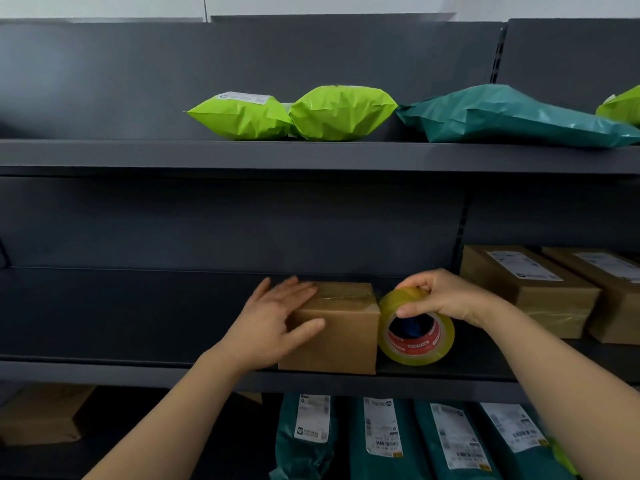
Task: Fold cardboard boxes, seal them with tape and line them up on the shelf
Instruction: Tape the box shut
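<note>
At lower centre, pressing cardboard box point(337, 336) with flat left hand point(273, 317). Pinching tape roll point(420, 356) beside it with right hand point(446, 299)

Dark grey metal shelving point(207, 157) stands against a pale wall point(104, 5)

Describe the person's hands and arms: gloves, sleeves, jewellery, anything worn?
Nothing worn is visible. The left hand and right hand have no gloves, rings or watch. The left forearm and right forearm are uncovered to the frame edge, with no sleeve in view.
</note>
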